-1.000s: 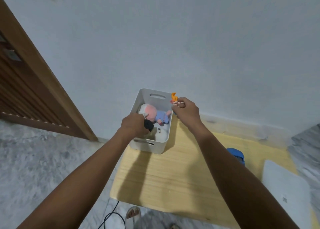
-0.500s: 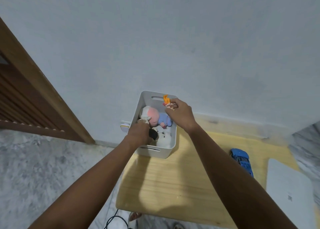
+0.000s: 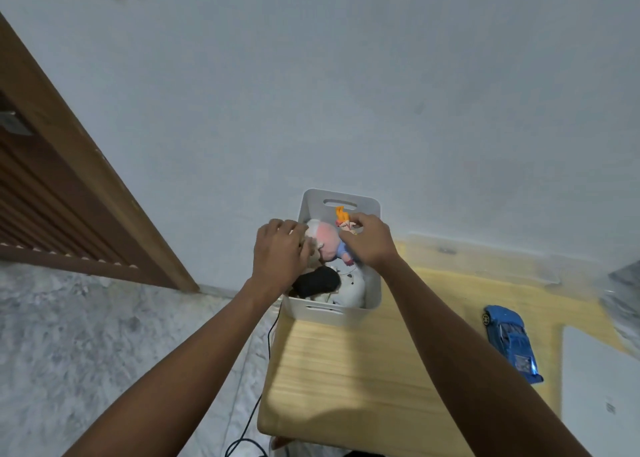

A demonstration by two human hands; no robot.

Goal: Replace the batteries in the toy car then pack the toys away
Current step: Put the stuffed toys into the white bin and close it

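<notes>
1. Pale wall [image 3: 346, 93] behind, light wooden desk [image 3: 363, 370] below, with a white bin [image 3: 341, 316] parked at the desk's far left corner right against the wall.
2. Right hand [image 3: 369, 242] is over the far end of the bin, fingers curled, its grip pinching a small figure toy with orange hair [image 3: 343, 218] just under the bin's far handle slot.
3. Left hand [image 3: 278, 249] is at the bin's left rim, fingers bent down onto the white head end of a pink plush doll [image 3: 327, 240]. Can't tell if that grip actually closes around it or just presses on it.
4. The doll lies between the two hands, on top of the pile, blue body toward the right hand.
5. Under it, nearer the camera, a black soft toy [image 3: 317, 282] and a white plush with dark spots [image 3: 353, 288] fill the near end of the bin.
6. Blue toy car [image 3: 510, 340] sits on the desk well to the right of the bin, untouched, nose pointing away from the camera.
7. White flat panel [image 3: 599, 394] lies at the desk's right edge just past the car.
8. Both forearms reach in from the bottom, converging on the bin. Black cable [image 3: 252, 418] runs along the grey marbled floor [image 3: 86, 335] left of the desk; brown wooden door [image 3: 52, 179] on the far left.
</notes>
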